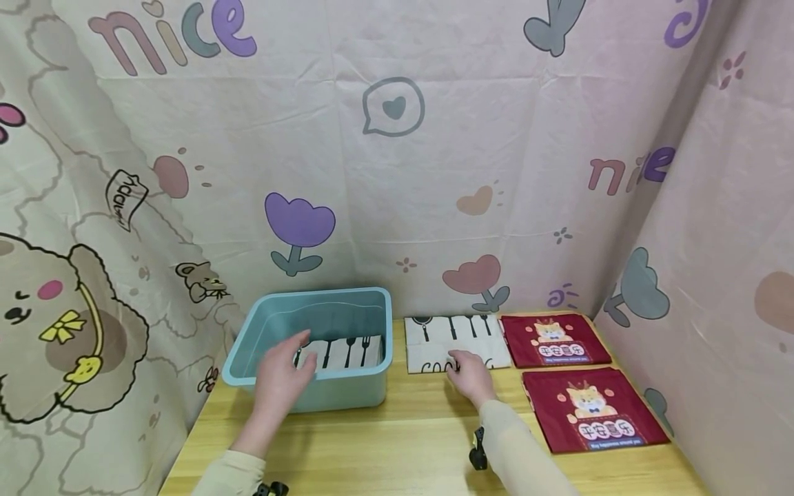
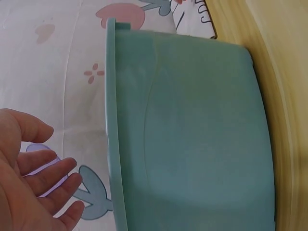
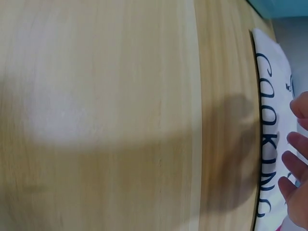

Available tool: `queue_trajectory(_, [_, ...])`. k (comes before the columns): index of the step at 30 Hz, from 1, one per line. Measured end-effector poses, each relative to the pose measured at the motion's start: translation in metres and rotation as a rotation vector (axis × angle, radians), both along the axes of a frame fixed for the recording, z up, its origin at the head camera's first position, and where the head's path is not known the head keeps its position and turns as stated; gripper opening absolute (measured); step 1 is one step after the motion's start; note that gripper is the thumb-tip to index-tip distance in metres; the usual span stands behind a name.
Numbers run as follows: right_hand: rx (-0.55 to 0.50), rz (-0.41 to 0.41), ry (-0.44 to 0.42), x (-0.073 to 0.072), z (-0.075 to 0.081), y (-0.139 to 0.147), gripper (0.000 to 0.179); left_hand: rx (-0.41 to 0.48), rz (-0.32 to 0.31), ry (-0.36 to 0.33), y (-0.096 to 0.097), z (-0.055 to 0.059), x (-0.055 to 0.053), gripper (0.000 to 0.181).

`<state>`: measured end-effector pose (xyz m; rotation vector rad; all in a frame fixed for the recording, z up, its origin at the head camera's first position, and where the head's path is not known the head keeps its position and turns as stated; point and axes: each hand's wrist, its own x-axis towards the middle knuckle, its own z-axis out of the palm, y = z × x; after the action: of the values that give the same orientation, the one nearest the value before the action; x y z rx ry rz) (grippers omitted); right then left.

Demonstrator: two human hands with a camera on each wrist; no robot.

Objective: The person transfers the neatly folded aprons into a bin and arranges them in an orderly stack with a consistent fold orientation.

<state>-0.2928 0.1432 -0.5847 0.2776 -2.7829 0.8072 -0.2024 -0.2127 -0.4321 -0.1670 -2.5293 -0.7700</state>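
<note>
Cloth [image 1: 340, 355], white, folded and fork-printed, lies flat inside the rectangular teal plastic tub [image 1: 347, 393]; left hand [image 1: 282, 375] spread at its rim, gripping nothing. Right hand [image 1: 473, 379] hangs loosely fanned over a matching lettered white cloth [image 1: 434, 348], contact hard to tell. Smooth maroon animal-printed fabric pieces [image 1: 595, 413] lie flat on the wood-grain table [image 1: 372, 455], probably for easy picking.

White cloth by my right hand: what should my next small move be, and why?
Perhaps pinch the white cloth with your right hand: it is open at the cloth's lettered edge, and a similarly printed cloth lies in the teal bin.
</note>
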Motion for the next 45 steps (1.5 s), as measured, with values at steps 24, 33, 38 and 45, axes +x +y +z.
queue_trajectory(24, [0.152, -0.038, -0.008, -0.003, 0.000, 0.009, 0.041, 0.003, -0.091, -0.003, 0.046, -0.009, 0.021, 0.044])
queue_trajectory(33, [0.251, -0.007, -0.103, -0.010, -0.001, 0.012, 0.043, 0.004, -0.172, 0.070, 0.066, -0.022, 0.029, 0.043])
queue_trajectory(38, [0.258, -0.001, -0.146, -0.010, 0.003, 0.011, 0.043, -0.029, -0.219, 0.109, 0.078, -0.031, 0.036, 0.041])
queue_trajectory(45, [0.276, 0.015, -0.232, -0.008, 0.003, 0.011, 0.045, -0.058, -0.270, 0.074, 0.092, -0.045, 0.045, 0.040])
